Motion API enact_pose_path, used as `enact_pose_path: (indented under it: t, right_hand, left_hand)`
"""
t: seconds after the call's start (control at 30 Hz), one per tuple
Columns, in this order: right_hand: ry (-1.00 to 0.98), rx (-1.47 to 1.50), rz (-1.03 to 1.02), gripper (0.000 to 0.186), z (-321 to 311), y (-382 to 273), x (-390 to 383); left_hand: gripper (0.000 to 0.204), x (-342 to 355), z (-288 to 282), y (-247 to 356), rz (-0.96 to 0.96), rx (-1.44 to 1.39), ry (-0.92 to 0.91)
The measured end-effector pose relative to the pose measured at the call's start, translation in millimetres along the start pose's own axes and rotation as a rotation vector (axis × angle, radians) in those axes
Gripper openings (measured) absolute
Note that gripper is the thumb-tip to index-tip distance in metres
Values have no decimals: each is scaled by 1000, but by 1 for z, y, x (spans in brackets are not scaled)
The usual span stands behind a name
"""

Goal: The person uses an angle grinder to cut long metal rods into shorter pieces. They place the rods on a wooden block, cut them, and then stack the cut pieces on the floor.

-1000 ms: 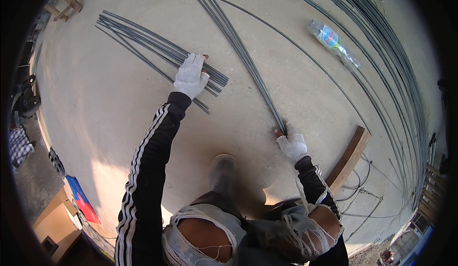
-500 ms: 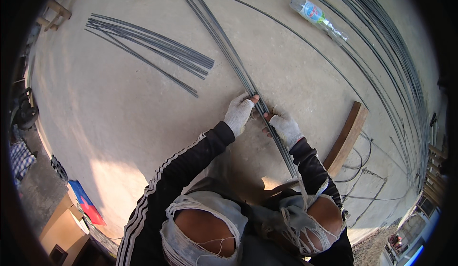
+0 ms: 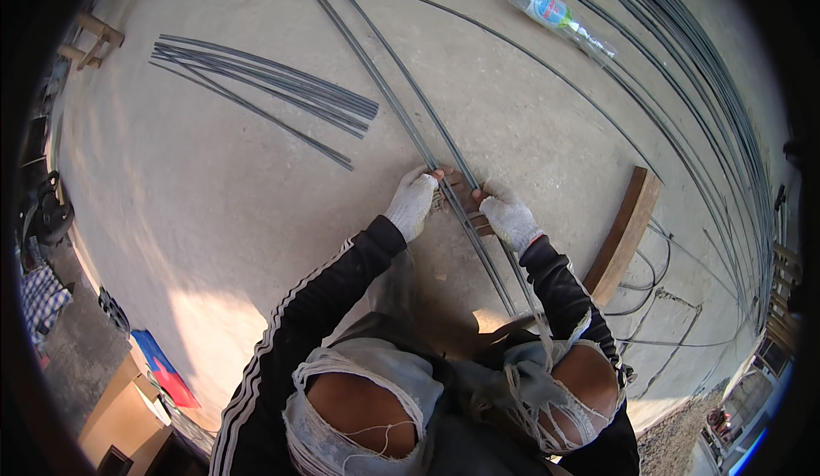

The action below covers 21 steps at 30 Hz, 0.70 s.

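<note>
Both my hands wear white knit gloves with bare fingertips and hold long thin grey steel rods in front of my knees. My left hand (image 3: pixel 416 202) is closed around the left group of steel rods (image 3: pixel 373 70), thumb on top. Close beside it, my right hand (image 3: pixel 507 214) pinches the right group of rods (image 3: pixel 411 83). A narrow gap runs between the two groups, which slant from the top of the view down toward my right knee. Some fingers are partly hidden beneath the rods.
Shorter cut rods (image 3: pixel 265 83) lie in a loose bunch at the far left. A clear plastic bottle (image 3: pixel 559 22) rests among long rods (image 3: pixel 683 58) on the right. Beside my right forearm is a wooden block (image 3: pixel 626 233). A bent cable (image 3: pixel 653 275) lies behind it on the concrete floor (image 3: pixel 256 211).
The rods, bunched together half a second ago, are now spread into two groups. My left hand has moved slightly left, drawing its group away from the right one.
</note>
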State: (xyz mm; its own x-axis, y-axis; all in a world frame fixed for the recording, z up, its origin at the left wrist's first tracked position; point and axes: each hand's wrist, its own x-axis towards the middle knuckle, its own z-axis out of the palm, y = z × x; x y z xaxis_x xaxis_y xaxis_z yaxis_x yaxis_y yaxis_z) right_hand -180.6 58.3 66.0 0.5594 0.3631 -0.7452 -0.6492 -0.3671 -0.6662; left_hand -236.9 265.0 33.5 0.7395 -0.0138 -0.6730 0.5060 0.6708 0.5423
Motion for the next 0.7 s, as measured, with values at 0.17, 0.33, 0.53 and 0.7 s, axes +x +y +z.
enact_pose_path:
  t: [0.17, 0.33, 0.53, 0.7]
  right_hand:
    - [-19, 36, 23, 29, 3, 10, 6]
    - [60, -547, -240, 42, 14, 26, 10]
    - [35, -721, -154, 36, 21, 34, -26]
    - [60, -710, -223, 21, 23, 55, -62]
  left_hand:
    - [30, 2, -7, -4, -22, 4, 32]
    - [33, 1, 2, -3, -25, -23, 31]
    - [20, 7, 18, -2, -106, -289, 115]
    - [17, 0, 39, -7, -52, -312, 222]
